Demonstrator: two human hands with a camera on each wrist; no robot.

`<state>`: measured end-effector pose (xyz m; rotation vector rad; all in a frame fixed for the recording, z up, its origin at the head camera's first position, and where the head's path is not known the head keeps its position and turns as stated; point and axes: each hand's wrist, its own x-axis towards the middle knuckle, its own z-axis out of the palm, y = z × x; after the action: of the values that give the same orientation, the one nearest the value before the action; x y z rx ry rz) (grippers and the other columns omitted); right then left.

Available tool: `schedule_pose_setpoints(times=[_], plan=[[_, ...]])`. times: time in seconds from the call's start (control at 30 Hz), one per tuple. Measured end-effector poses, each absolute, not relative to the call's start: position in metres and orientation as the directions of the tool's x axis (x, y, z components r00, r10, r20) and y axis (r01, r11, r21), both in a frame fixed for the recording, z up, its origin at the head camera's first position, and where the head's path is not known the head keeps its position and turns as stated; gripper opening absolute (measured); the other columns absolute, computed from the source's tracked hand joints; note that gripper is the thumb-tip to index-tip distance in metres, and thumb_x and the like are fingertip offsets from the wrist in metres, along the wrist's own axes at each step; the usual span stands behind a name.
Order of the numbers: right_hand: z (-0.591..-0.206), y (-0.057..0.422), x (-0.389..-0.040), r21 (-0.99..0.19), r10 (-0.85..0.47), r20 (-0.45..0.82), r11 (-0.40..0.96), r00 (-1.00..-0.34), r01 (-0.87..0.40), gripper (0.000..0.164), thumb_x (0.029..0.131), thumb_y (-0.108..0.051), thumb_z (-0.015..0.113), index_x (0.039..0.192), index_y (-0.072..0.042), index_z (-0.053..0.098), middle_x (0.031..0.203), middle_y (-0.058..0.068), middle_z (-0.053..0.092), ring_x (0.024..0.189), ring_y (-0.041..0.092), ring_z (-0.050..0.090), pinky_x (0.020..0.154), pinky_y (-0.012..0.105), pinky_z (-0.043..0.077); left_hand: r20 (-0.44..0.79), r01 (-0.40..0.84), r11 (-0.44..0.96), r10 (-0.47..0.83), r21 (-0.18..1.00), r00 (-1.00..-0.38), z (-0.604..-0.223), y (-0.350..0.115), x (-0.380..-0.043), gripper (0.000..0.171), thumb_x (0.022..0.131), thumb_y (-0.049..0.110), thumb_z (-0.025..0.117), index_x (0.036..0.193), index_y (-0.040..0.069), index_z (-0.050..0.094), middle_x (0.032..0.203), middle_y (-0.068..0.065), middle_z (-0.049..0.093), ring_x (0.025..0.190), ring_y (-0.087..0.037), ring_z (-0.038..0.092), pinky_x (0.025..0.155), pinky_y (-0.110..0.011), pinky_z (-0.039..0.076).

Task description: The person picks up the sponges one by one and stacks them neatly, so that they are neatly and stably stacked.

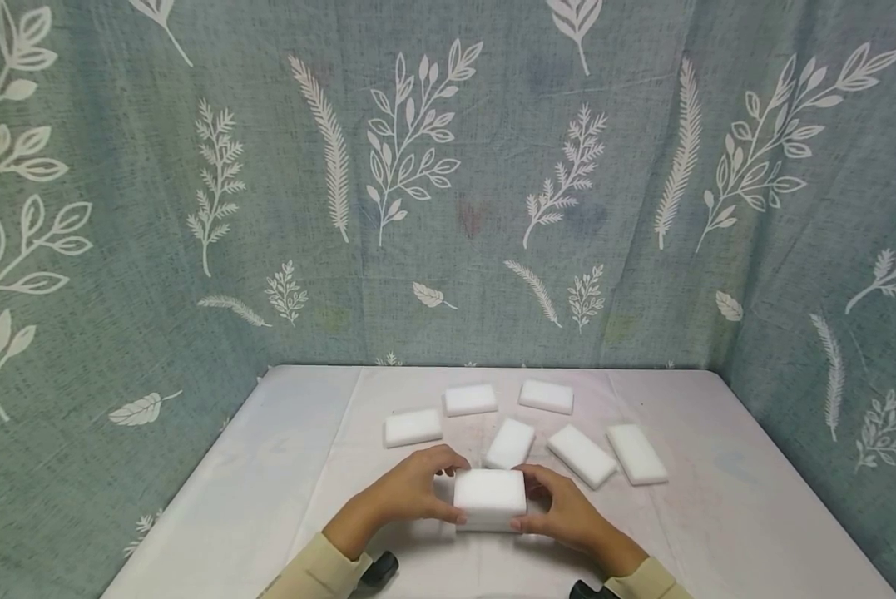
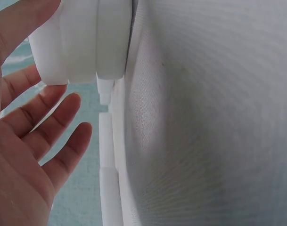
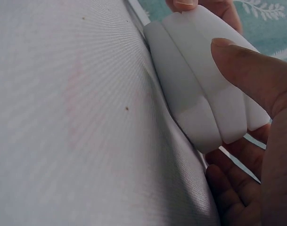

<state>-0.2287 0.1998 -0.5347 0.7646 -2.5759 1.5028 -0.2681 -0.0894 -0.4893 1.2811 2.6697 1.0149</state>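
In the head view, a stack [image 1: 489, 499] of white blocks sits at the near middle of the white table [image 1: 283, 466], its long axis running left to right, so one long side faces the person. The left hand [image 1: 410, 489] pinches its left end, thumb at the near corner and fingers at the far one; the right hand [image 1: 567, 512] grips the right end in much the same way. Beyond lie six loose blocks. The left block [image 1: 413, 428], the back-middle block [image 1: 470, 399] and the back-right block [image 1: 547, 397] point roughly left to right (each a little skewed). The block just behind the stack [image 1: 510, 443] points away, leaning right; the diagonal block [image 1: 581, 456] and the rightmost block [image 1: 637, 454] slant from far left to near right.

In the left wrist view, the stack shows three layers, flat faces parallel to the tabletop. Thumb and fingers hold its end, while the lower fingers spread free of it.

In the right wrist view, the seams slant from upper left to lower right along the long axis. The right thumb [image 3: 249, 70] presses the long side; fingertips of the other hand show at the far end.
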Motion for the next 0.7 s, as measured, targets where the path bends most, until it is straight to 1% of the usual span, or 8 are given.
schedule_pose_setpoints(times=[0.13,0.37,0.63,0.7], plan=[[-0.5348,0.1997,-0.2282,-0.797,-0.391,0.302,0.397,-0.869,-0.455,0.068,0.069,-0.035,0.088,0.126,-0.013,0.058,0.108,-0.008,0.064,0.094,0.011,0.061,0.085,0.030,0.051,0.228,0.681,0.471,0.703,0.561,-0.674,-0.4903,-0.0900,-0.2675,0.066,0.066,0.049,0.087,0.120,0.022,0.063,0.109,0.016,0.059,0.098,-0.015,0.058,0.086,-0.035,0.050],[-0.5345,0.1991,-0.2278,-0.782,-0.383,0.305,0.422,-0.872,-0.459,0.068,0.068,-0.037,0.088,0.125,-0.013,0.059,0.106,-0.011,0.064,0.092,0.008,0.060,0.085,0.029,0.050,0.163,0.650,0.505,0.705,0.568,-0.690,-0.4904,-0.0901,-0.2657,0.068,0.066,0.045,0.088,0.125,0.027,0.060,0.113,0.020,0.059,0.098,-0.010,0.058,0.087,-0.032,0.048],[-0.5352,0.1990,-0.2284,-0.780,-0.386,0.304,0.423,-0.871,-0.460,0.068,0.068,-0.038,0.088,0.124,-0.013,0.059,0.105,-0.010,0.064,0.091,0.008,0.061,0.084,0.029,0.051,0.155,0.658,0.524,0.707,0.540,-0.690,-0.4892,-0.0889,-0.2661,0.069,0.067,0.047,0.087,0.126,0.026,0.060,0.115,0.019,0.059,0.097,-0.007,0.057,0.083,-0.028,0.048],[-0.5267,0.1975,-0.2235,-0.792,-0.390,0.301,0.406,-0.870,-0.456,0.066,0.069,-0.032,0.088,0.124,-0.011,0.059,0.106,-0.007,0.064,0.092,0.010,0.061,0.084,0.031,0.051,0.152,0.660,0.532,0.706,0.530,-0.691,-0.4898,-0.0891,-0.2669,0.070,0.067,0.048,0.087,0.127,0.025,0.059,0.115,0.018,0.059,0.097,-0.007,0.057,0.083,-0.028,0.048]])
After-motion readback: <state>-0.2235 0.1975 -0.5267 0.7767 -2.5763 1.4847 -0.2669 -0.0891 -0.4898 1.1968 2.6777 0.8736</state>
